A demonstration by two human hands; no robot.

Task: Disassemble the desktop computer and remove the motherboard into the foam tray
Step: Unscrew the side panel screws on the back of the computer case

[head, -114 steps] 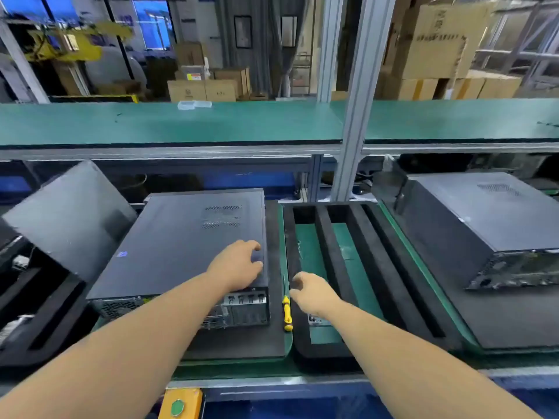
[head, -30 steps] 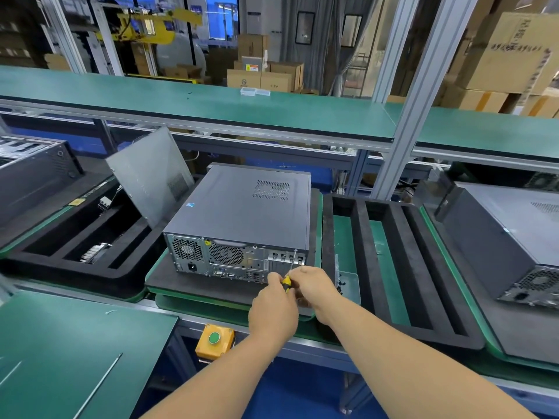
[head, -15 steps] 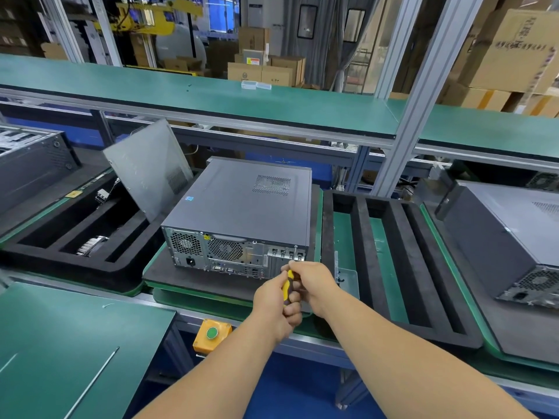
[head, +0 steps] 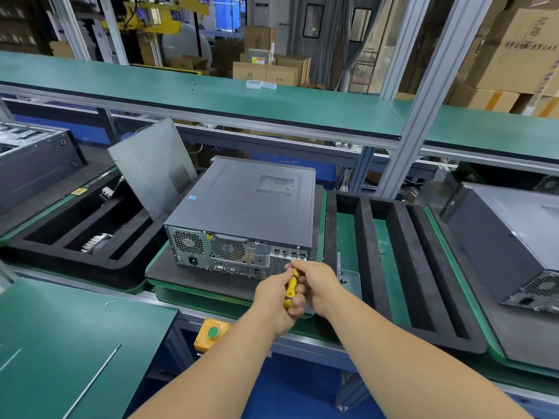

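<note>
The computer (head: 245, 213) in front of me is a boxy grey case of smooth painted sheet metal, its lid closed, with a small perforated vent patch on top. Its rear panel faces me: bare steel, two round fan grilles, rows of ports and slot covers. It lies flat on a black foam mat (head: 193, 276). Just to its right sits the foam tray (head: 402, 267), matte black and spongy, cut into long straight channels with green showing at the bottoms.

Both my forearms reach forward, bare, meeting near the case's lower right rear corner. My left hand (head: 273, 297) is curled round the screwdriver (head: 290, 290), whose yellow handle with black bands shows between my fingers. My right hand (head: 317, 282) closes over the upper part of the same handle, knuckles up, wrist slightly bent. The thin shaft seems to reach the slot-cover area, though the tip is too small to place surely.

A flat grey metal panel (head: 154, 164) leans tilted in the left-hand tray (head: 69, 255).
</note>
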